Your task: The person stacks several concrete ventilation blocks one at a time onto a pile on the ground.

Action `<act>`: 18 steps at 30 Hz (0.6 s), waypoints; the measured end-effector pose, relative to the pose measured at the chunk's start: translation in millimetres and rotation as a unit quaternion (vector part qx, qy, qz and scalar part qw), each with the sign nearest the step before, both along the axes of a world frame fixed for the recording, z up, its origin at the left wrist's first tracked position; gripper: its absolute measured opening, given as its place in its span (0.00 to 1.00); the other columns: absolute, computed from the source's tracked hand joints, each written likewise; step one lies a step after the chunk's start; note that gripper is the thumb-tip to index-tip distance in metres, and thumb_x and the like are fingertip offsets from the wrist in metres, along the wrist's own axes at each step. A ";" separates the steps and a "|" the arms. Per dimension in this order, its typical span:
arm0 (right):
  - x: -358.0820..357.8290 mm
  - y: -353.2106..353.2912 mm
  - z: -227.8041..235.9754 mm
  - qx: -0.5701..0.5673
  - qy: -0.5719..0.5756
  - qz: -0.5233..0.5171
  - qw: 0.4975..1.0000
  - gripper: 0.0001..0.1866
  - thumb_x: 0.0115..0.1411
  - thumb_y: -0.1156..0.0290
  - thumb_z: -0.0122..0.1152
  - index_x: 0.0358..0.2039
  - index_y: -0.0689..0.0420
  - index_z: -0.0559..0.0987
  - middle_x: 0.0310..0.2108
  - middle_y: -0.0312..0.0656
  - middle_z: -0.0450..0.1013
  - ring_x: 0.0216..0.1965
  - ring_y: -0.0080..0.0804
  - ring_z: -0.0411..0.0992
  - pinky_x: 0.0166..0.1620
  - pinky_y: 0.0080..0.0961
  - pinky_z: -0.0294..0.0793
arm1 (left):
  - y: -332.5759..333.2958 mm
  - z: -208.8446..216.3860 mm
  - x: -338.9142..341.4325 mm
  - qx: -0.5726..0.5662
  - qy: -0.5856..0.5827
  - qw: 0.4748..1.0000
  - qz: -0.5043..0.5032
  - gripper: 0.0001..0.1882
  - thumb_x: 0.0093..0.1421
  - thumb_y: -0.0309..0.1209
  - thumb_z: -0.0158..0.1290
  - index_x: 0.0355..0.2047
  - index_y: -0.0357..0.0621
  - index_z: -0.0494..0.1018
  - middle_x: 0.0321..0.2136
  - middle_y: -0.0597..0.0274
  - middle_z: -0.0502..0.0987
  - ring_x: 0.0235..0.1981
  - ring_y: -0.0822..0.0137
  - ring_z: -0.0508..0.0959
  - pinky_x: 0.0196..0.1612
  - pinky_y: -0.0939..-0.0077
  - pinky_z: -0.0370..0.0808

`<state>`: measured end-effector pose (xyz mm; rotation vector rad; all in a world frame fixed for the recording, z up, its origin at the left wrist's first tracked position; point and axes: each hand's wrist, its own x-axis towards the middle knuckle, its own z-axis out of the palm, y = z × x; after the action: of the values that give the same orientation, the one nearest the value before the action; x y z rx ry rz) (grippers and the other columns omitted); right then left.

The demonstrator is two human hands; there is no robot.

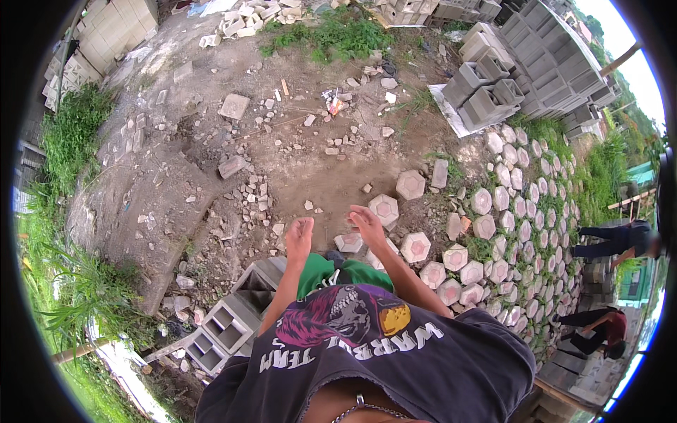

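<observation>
Hovering before the green shorts (312, 273), the left hand (300, 236) and right hand (367, 224) stand apart, palms turned roughly toward each other; both grips are loose and wide, fingers slightly bent, holding nothing that shows; a hexagonal concrete paver (386, 209) lies on the ground just beyond the right hand, its near edge partly overlapped by the fingers in this view; a second hexagonal paver (348, 242) sits low between the two hands, nearer the right; a third, with a reddish centre (415, 247), lies to the right of the right forearm.

Ahead of both grips, packed dirt (317, 180) gives the widest room for moving; broken stones (254, 194) border that room on the left hand's far left side, and a pale rectangular block (439, 173) stands near its edge, ahead and right of the right hand; farther right, the spread of hexagonal pavers (501, 271) narrows the free ground, with grass in the gaps; behind and left of the left hand, hollow concrete blocks (245, 317) crowd close to the left forearm, their edges leaving that side the tightest.
</observation>
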<state>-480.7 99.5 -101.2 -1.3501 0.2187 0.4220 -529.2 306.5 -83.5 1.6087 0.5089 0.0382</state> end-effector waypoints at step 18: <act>219.4 27.0 -3.3 -0.043 -0.031 -0.226 0.973 0.22 0.63 0.62 0.56 0.54 0.59 0.70 0.46 0.40 0.74 0.45 0.28 0.73 0.45 0.27 0.72 | 28.0 -2.0 332.3 -0.077 -0.025 0.958 -0.277 0.19 0.63 0.35 0.51 0.50 0.37 0.65 0.34 0.60 0.78 0.27 0.76 0.75 0.32 0.83 0.71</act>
<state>-261.4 126.5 -104.5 -1.3489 0.4845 -0.0133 -196.9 334.5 -85.5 1.5427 0.0070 -0.3723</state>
